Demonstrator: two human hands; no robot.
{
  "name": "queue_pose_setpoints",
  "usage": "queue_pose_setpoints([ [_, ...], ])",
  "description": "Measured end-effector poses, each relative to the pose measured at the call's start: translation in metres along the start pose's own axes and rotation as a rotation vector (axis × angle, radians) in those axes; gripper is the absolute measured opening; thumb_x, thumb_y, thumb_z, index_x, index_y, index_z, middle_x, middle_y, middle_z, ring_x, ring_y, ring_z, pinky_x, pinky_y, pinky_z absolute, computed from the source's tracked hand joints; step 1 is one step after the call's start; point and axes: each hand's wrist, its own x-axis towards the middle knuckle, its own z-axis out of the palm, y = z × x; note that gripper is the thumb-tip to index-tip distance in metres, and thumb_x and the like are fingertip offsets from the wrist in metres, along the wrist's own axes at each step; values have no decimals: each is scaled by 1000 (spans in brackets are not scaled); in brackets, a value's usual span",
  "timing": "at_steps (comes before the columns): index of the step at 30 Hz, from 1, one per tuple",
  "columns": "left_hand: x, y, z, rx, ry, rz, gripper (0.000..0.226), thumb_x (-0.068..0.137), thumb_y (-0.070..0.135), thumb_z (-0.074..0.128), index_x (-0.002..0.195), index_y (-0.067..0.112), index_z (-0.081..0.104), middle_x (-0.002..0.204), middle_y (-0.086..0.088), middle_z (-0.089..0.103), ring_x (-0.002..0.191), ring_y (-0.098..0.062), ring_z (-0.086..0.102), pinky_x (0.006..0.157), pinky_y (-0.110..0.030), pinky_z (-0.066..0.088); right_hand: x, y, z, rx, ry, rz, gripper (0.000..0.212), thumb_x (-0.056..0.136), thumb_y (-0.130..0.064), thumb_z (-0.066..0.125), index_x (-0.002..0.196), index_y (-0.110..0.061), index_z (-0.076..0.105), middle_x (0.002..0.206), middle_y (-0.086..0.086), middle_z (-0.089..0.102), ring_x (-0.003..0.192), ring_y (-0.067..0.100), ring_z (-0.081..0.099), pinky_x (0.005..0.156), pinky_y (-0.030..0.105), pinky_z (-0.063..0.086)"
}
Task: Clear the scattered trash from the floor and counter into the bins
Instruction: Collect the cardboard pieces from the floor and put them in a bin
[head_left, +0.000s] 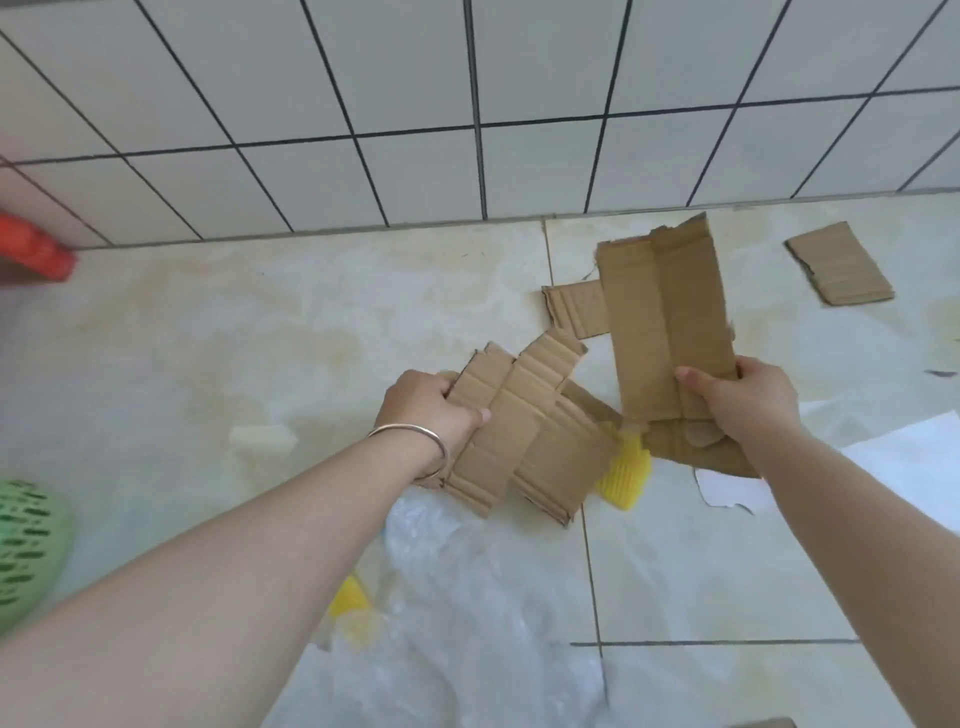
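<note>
My left hand, with a bangle at the wrist, grips a fanned stack of brown cardboard pieces above the floor. My right hand holds a tall folded cardboard strip upright by its lower end. More cardboard lies on the floor: a piece behind the strip, another at the far right near the wall, and one under my right hand. A yellow ribbed plastic piece lies between my hands. Clear plastic film and white paper lie lower down.
A green perforated bin stands at the left edge and a red bin at the far left by the tiled wall. A small pale block and another yellow piece rest on the beige tiled floor.
</note>
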Motion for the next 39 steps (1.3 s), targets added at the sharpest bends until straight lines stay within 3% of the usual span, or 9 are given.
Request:
queue_pose_setpoints([
  [8, -39, -18, -52, -136, 384, 187, 31, 78, 29, 70, 105, 12, 71, 129, 3, 42, 93, -5, 43, 82, -13, 30, -74, -44, -36, 23, 251, -226, 11, 87, -29, 60, 83, -20, 55, 97, -1, 52, 86, 19, 45, 77, 27, 33],
  [12, -58, -32, -76, -557, 387, -37, 42, 70, 42, 69, 100, 13, 68, 112, -2, 64, 100, -21, 64, 91, -27, 48, -116, -67, -25, 143, 212, -187, 15, 86, -31, 60, 78, -19, 55, 95, 3, 58, 76, 21, 51, 73, 29, 36],
  [15, -80, -45, -102, -828, 355, -149, 19, 81, 32, 66, 87, 14, 68, 79, -5, 65, 75, -26, 64, 69, -30, 51, -146, -84, -13, 195, 177, -160, 15, 83, -35, 61, 86, -21, 56, 92, 2, 61, 85, 26, 58, 83, 39, 48],
  [19, -111, -71, -129, -1215, 279, -333, 22, 84, 37, 64, 86, 16, 59, 74, 1, 58, 67, -21, 59, 62, -27, 47, -186, -101, 6, 294, 121, -134, 12, 83, -35, 61, 88, -24, 59, 84, -3, 62, 92, 27, 58, 86, 38, 47],
  [22, -139, -91, -145, -1395, 260, -391, 23, 85, 34, 65, 96, 15, 57, 75, 2, 58, 63, -14, 57, 60, -28, 50, -220, -105, 25, 434, 40, -76, 31, 83, -34, 64, 110, -18, 62, 99, -2, 63, 99, 25, 59, 91, 37, 47],
  [26, -178, -117, -173, -1350, 422, -321, 11, 85, 23, 66, 90, 16, 60, 72, 5, 59, 61, -11, 57, 47, -23, 46, -267, -120, 43, 571, -95, -108, 20, 84, -28, 67, 101, -22, 58, 95, -7, 65, 93, 22, 62, 88, 38, 50],
  [33, -292, -179, -283, -1030, 930, -54, 14, 82, 27, 67, 71, 22, 59, 74, 8, 63, 71, -17, 63, 70, -30, 50, -366, -194, 77, 566, -227, -405, 31, 88, -38, 57, 115, -24, 51, 116, -3, 62, 108, 22, 59, 98, 46, 47],
  [35, -321, -215, -313, -1022, 1113, -1, 10, 81, 26, 67, 85, 18, 64, 87, 1, 68, 87, -23, 66, 83, -36, 52, -404, -215, 102, 649, -333, -397, 24, 91, -31, 54, 114, -24, 49, 110, -6, 63, 107, 21, 59, 99, 44, 47],
  [39, -373, -292, -348, -939, 1406, -35, 40, 82, 17, 65, 120, 17, 51, 112, 0, 64, 104, -21, 63, 92, -28, 49, -493, -242, 166, 636, -562, -427, 26, 87, -21, 61, 109, -25, 48, 104, -4, 62, 102, 21, 61, 97, 43, 49],
])
